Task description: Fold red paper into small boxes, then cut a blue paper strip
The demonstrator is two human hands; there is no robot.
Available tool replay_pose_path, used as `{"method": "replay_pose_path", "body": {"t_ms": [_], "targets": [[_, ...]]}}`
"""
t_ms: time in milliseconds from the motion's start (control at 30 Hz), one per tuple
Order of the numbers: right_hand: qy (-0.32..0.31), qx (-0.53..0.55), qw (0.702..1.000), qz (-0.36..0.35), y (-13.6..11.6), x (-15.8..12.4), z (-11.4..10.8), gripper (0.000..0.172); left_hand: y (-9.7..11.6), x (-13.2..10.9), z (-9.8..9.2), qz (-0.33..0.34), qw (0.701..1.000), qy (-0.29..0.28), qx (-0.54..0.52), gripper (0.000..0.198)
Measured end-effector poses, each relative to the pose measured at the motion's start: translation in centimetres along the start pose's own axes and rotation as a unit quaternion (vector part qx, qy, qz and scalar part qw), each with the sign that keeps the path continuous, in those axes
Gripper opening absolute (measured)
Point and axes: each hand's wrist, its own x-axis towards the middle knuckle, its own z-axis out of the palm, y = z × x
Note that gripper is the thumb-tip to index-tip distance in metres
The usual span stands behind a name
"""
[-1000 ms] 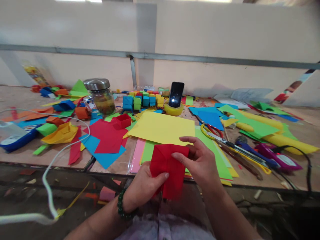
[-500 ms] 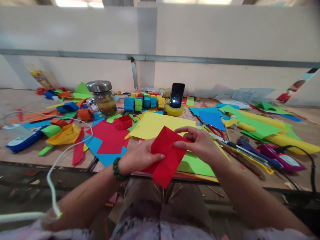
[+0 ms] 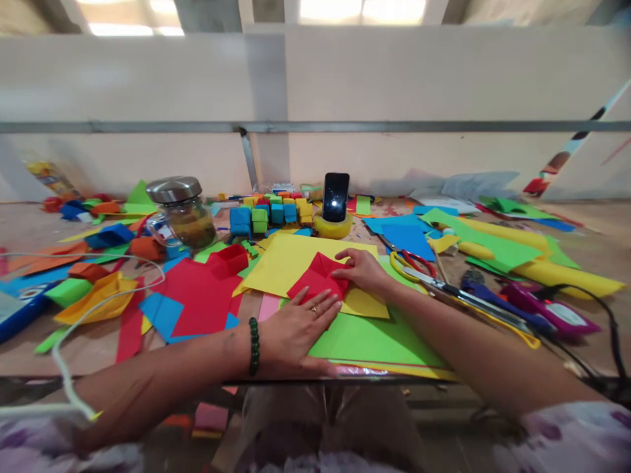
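Note:
A folded sheet of red paper [image 3: 319,272] lies on a yellow sheet [image 3: 276,263] atop green sheets [image 3: 374,338]. My left hand [image 3: 296,328] lies flat across the lower part of the red paper, fingers stretched out, covering that part of it. At the right edge of the paper, my right hand [image 3: 367,269] has its thumb and curled fingers closed on the fold; the exact grip is partly hidden. Left of my hands lie a red sheet [image 3: 197,302] and a small red folded paper box [image 3: 227,261].
Scissors [image 3: 419,272], a box cutter [image 3: 478,305] and a purple device [image 3: 549,309] lie to the right. Behind stand a phone [image 3: 336,197] on a yellow tape roll [image 3: 332,227], paper cubes [image 3: 240,221] and a glass jar [image 3: 190,220]. A white cable [image 3: 64,368] crosses the left.
The red paper has come down from the air onto the yellow sheet, with an extra fold. My left hand has let go its pinch and now presses flat. My right hand stays at the paper's right side.

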Motion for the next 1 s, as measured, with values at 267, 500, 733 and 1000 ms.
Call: {"method": "replay_pose_path", "body": {"t_ms": [267, 500, 733, 1000], "targets": [[-0.011, 0.025, 1.000, 0.014, 0.5, 0.2, -0.1, 0.050, -0.4, -1.2, 0.0, 0.013, 1.000, 0.013, -0.014, 0.101], [-0.031, 0.001, 0.999, 0.024, 0.4, 0.0, -0.4, 0.051, -0.7, -1.8, -0.1, 0.012, 1.000, -0.002, -0.024, 0.109], [-0.005, -0.080, 0.996, -0.039, 1.6, -0.2, -0.3, 0.045, -0.6, -1.5, -0.4, 0.020, 0.999, 0.004, -0.051, 0.106], [0.037, -0.224, 0.971, -0.072, 2.7, 0.0, -0.7, 0.055, -1.2, -0.8, -0.5, 0.056, 0.997, -0.019, 0.049, 0.096]]}}
